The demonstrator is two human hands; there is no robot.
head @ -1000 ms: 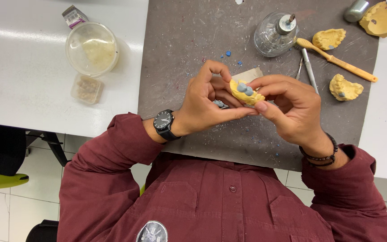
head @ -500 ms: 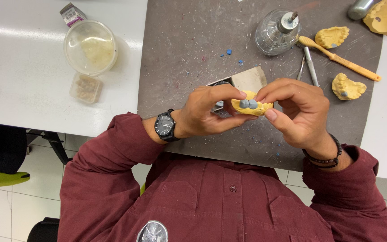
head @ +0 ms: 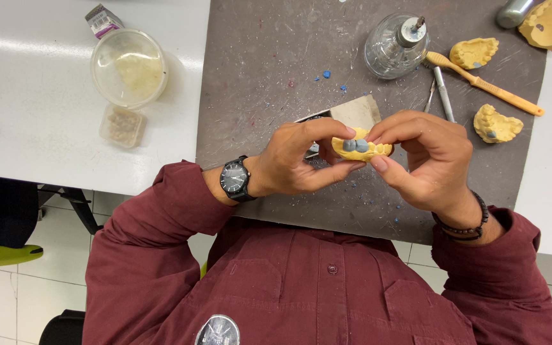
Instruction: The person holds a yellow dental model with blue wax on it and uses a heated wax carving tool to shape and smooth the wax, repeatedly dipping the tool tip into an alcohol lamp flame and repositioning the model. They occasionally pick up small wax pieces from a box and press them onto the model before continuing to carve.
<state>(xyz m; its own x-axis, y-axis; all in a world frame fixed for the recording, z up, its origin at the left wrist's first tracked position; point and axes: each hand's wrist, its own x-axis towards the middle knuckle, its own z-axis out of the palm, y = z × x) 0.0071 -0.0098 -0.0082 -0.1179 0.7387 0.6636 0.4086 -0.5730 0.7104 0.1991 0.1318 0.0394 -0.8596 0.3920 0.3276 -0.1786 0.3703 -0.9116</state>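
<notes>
Both hands hold a yellow plaster dental cast (head: 360,149) with grey wax teeth on it, just above the dark work mat (head: 269,70). My left hand (head: 301,160), with a black wristwatch, pinches its left end between thumb and fingers. My right hand (head: 426,160), wearing a bead bracelet, grips the right end with fingertips on top and thumb below. A flat grey slab (head: 356,112) lies on the mat right behind the cast.
A glass spirit lamp (head: 394,45), metal tools (head: 442,92), a yellow toothbrush (head: 487,84) and more yellow casts (head: 496,124) lie at the mat's back right. A round plastic tub (head: 129,67) and small box (head: 122,126) stand on the white table, left.
The cast has been turned from tilted to level between the hands, and both hands have shifted slightly toward my body. The grip stays the same.
</notes>
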